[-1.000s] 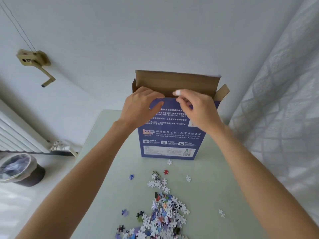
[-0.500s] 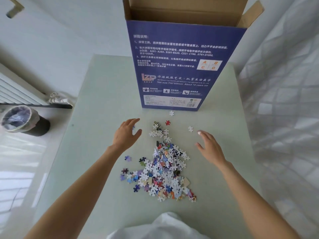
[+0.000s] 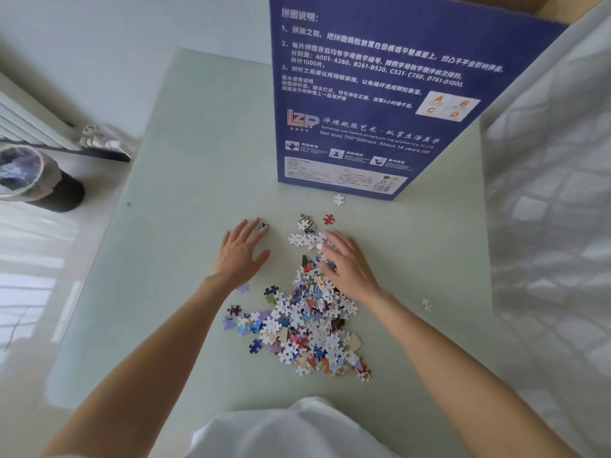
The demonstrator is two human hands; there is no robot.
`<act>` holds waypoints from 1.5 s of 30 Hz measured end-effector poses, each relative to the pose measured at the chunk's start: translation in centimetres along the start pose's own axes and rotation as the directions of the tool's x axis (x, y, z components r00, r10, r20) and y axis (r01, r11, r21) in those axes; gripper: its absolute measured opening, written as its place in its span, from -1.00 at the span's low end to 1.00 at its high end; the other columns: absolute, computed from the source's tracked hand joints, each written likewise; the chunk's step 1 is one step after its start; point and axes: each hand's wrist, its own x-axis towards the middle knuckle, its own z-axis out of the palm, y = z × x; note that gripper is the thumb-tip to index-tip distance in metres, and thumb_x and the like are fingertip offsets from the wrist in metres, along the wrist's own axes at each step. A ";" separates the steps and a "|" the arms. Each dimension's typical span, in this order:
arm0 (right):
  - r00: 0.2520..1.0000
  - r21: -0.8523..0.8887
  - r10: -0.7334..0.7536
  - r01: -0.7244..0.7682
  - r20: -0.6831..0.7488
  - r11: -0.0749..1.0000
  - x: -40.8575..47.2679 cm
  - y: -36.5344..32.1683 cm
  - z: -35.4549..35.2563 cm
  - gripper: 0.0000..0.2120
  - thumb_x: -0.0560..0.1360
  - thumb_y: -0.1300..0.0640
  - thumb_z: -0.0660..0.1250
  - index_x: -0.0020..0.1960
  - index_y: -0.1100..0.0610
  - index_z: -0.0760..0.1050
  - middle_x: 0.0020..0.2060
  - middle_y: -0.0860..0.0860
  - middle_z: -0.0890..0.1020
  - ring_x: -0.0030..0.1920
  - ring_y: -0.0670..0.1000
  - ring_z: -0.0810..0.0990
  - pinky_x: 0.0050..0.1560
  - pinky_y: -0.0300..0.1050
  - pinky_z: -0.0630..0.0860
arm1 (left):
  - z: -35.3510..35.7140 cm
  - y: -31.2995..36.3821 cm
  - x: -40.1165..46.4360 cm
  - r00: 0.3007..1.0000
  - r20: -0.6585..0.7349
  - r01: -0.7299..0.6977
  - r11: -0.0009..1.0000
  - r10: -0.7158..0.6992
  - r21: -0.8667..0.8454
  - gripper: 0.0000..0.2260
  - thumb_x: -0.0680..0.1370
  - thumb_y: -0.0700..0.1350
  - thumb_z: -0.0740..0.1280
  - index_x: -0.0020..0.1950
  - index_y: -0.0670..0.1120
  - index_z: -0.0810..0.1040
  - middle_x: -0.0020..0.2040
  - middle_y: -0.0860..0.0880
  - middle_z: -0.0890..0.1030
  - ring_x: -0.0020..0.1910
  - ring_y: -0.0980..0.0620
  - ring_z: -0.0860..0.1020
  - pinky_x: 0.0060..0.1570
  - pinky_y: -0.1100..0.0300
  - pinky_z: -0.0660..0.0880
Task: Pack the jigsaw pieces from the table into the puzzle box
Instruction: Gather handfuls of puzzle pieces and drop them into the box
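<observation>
A tall blue puzzle box (image 3: pixel 373 104) stands upright at the far side of the pale green table (image 3: pixel 185 226), its open top mostly out of frame. A heap of jigsaw pieces (image 3: pixel 307 322) lies in front of it, with a few loose ones such as a red piece (image 3: pixel 328 219) and a white piece (image 3: pixel 338 199) near the box. My left hand (image 3: pixel 239 252) lies flat on the table left of the heap, fingers straight, a dark piece at its fingertips. My right hand (image 3: pixel 347 262) rests with spread fingers on the heap's far end.
A bin lined with a plastic bag (image 3: pixel 29 176) stands on the floor at the left, below a white radiator (image 3: pixel 29 123). A sheer curtain (image 3: pixel 549 226) hangs along the table's right edge. A stray white piece (image 3: pixel 426 304) lies near that edge.
Both hands came down from the box's open top to the table. Since half a second ago the right hand has slid left onto the heap; the left hand stays beside it.
</observation>
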 end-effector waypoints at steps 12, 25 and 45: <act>0.982 -0.098 -0.017 0.036 0.187 0.995 4.6 -2.8 1.1 -0.53 0.58 -0.07 0.11 0.44 0.06 0.21 0.51 0.09 0.01 0.50 0.11 -0.07 0.46 0.14 -0.21 | 0.8 1.1 -4.7 0.993 0.088 -0.074 0.997 0.075 -0.018 -0.48 0.58 0.15 0.15 0.50 0.10 0.11 0.53 0.10 0.05 0.51 0.05 -0.01 0.49 0.04 -0.02; 0.987 -0.085 0.124 -0.116 0.098 0.990 -10.5 -4.1 0.4 -0.25 0.38 -0.16 0.39 0.45 0.00 0.17 0.50 0.03 0.05 0.48 0.10 -0.01 0.44 0.21 0.06 | 1.7 5.3 -10.8 0.974 0.194 -0.126 0.992 0.120 0.017 -0.08 0.31 0.31 0.40 0.52 0.10 0.00 0.51 0.09 0.11 0.47 0.00 0.08 0.42 0.02 0.11; 0.941 -0.219 0.277 -0.233 0.194 0.947 -6.5 -5.9 0.3 -0.16 0.21 -0.17 0.52 0.34 0.11 0.25 0.40 0.12 0.15 0.37 0.15 0.16 0.30 0.06 0.31 | 1.5 7.3 -9.0 0.978 0.200 -0.027 0.990 0.055 -0.142 -0.25 0.35 0.03 0.50 0.45 -0.01 0.24 0.29 -0.07 0.37 0.23 -0.04 0.37 0.20 0.15 0.35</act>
